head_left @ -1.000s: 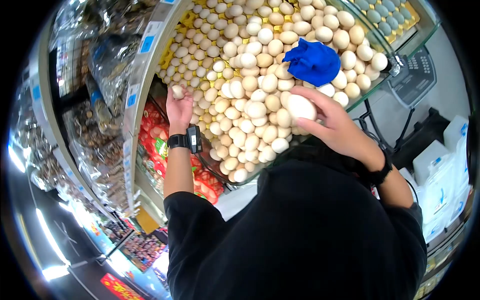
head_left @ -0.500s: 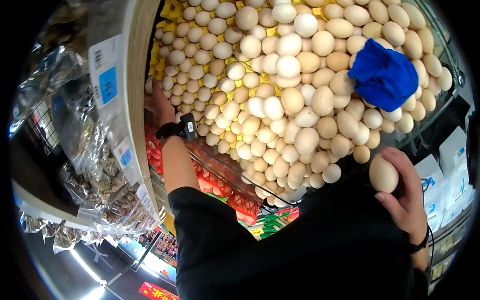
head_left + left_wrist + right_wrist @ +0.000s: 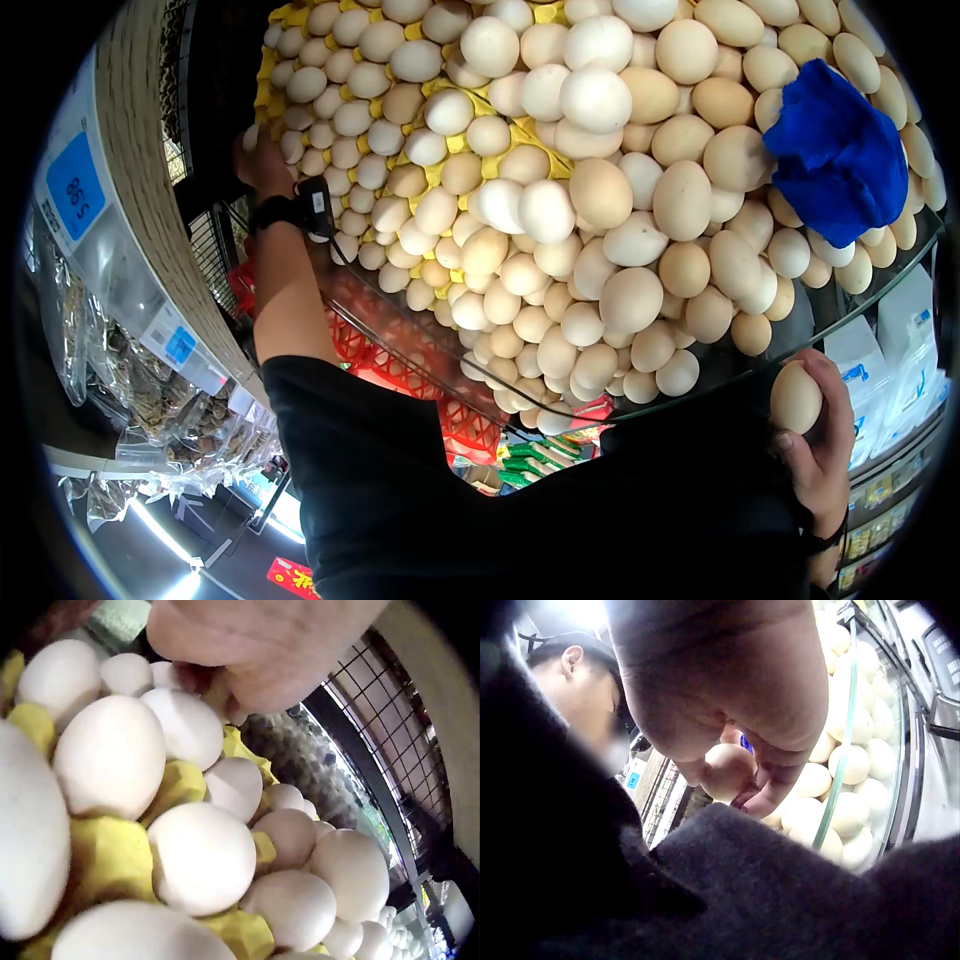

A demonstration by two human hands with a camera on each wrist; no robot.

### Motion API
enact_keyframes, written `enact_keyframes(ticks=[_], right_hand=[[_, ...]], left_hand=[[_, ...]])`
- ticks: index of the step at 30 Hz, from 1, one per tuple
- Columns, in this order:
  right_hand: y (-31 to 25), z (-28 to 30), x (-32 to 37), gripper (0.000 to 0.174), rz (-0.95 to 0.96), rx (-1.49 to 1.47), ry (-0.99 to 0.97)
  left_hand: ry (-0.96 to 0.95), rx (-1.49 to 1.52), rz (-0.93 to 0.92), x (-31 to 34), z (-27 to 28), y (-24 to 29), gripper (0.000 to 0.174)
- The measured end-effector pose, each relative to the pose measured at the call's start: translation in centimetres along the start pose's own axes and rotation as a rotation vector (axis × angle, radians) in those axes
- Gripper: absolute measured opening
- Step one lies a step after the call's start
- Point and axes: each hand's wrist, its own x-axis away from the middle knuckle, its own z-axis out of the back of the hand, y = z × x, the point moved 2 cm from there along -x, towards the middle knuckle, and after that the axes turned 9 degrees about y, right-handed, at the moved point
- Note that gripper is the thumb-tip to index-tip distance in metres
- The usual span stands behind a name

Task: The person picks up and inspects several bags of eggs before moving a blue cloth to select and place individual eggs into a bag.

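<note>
In the head view my right hand (image 3: 825, 440) holds a pale brown egg (image 3: 797, 397) between thumb and fingers, out past the front glass edge of the egg display. The right wrist view shows the same egg (image 3: 730, 771) gripped from both sides. My left hand (image 3: 265, 168) reaches to the far left end of the display, with a small pale egg (image 3: 250, 137) at its fingertips. In the left wrist view that hand (image 3: 262, 645) is just above white eggs (image 3: 202, 859) seated in a yellow tray (image 3: 112, 855), and its fingers hide most of what they pinch.
A crumpled blue cloth (image 3: 835, 155) lies on the heaped eggs (image 3: 630, 300) at the right. A glass panel (image 3: 870, 290) borders the display. Red netted packs (image 3: 390, 370) sit below its left side. A shelf with price labels (image 3: 70, 190) stands close to my left arm.
My right hand has drawn its egg back from over the heap, beyond the glass edge. The left hand has turned over and reached toward the far corner. The head view has moved closer.
</note>
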Motion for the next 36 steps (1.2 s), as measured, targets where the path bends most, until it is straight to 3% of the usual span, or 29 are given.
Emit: enact_keyframes(ticks=[2,4,6,8,12,14,16,17,18,19,20,21,23,25,27,29,30,31,32,33,34,35,36], right_hand=[[0.5,-0.3,0.5,0.062,-0.038,-0.062,0.016],[0.7,-0.2,1.1,0.064,-0.068,-0.028,0.032],[0.9,-0.3,1.6,0.067,-0.106,-0.033,0.047],[1.0,-0.4,1.6,0.067,-0.088,-0.027,0.039],[0.4,-1.4,1.7,0.067,-0.219,-0.074,0.095],[0.1,-1.7,1.3,0.066,-0.218,-0.099,0.079],[0.2,-1.8,1.3,0.066,-0.222,-0.082,0.077],[0.3,-1.9,1.1,0.065,-0.239,-0.066,0.079],[0.2,-2.2,0.6,0.065,-0.202,-0.081,0.086],[0.1,-2.4,0.2,0.065,-0.200,-0.093,0.065],[0.0,-2.7,0.0,0.064,-0.208,-0.101,0.043],[-0.2,-2.8,-0.6,0.065,-0.096,-0.078,-0.016],[-1.9,-3.9,-1.7,0.066,-0.100,-0.119,-0.031],[-2.7,-4.7,-3.0,0.068,-0.003,-0.165,-0.083],[-3.7,-5.2,-4.5,0.067,-0.003,-0.245,-0.147],[-5.0,-5.9,-5.9,0.061,-0.031,-0.373,-0.245],[-5.8,-6.4,-6.7,0.061,-0.027,-0.383,-0.242],[-6.4,-7.1,-7.4,0.061,-0.150,-0.525,-0.277],[-7.0,-7.6,-8.0,0.061,-0.273,-0.664,-0.311],[-7.1,-8.9,-8.5,0.058,-0.188,-0.778,-0.288],[-7.4,-9.3,-9.1,0.058,-0.183,-0.783,-0.283],[-7.7,-9.8,-9.5,0.056,-0.197,-0.738,-0.368],[-7.9,-10.5,-9.7,0.055,-0.211,-0.692,-0.452]], left_hand=[[-0.040,0.040,0.069,-0.4,0.0,0.1,0.044],[-0.087,-0.294,-0.180,-1.4,-0.5,-0.3,0.045],[-0.141,-0.299,-0.166,-2.0,-0.8,-0.7,0.045],[-0.249,-0.409,-0.266,-3.2,-1.0,-0.6,0.045],[-0.187,-0.232,-0.143,-3.2,-1.3,-1.4,0.043],[-0.309,-0.224,-0.032,-2.8,-1.0,-0.5,0.038],[-0.275,-0.366,-0.222,-6.4,-2.4,-4.7,0.033],[-0.296,-0.301,-0.010,-2.4,-1.1,0.0,0.032],[-0.232,-0.221,-0.151,-6.4,-3.0,-5.4,0.029],[-0.198,-0.284,-0.181,-7.7,-3.5,-7.1,0.030],[-0.262,-0.188,0.022,-3.4,-1.6,-1.3,0.038],[-0.222,-0.210,-0.031,-3.2,-1.5,-0.8,0.040],[-0.192,-0.244,-0.086,-2.0,-1.0,0.3,0.043],[-0.093,0.124,-0.003,1.2,0.2,4.1,0.044],[-0.118,0.163,-0.232,5.0,1.8,7.5,0.038],[-0.225,0.097,-0.187,9.9,4.4,11.7,0.033],[-0.278,0.035,-0.300,12.0,5.8,13.6,0.030],[-0.300,0.100,-0.331,14.5,7.2,15.8,0.026],[-0.388,0.063,-0.322,16.3,8.5,17.1,0.024],[-0.473,0.194,-0.489,18.1,9.7,19.1,0.024],[-0.572,0.324,-0.541,19.8,10.9,20.2,0.029],[-0.767,0.460,-0.549,21.2,11.5,21.3,0.042],[-1.000,0.566,-0.430,22.5,12.4,22.7,0.057]])
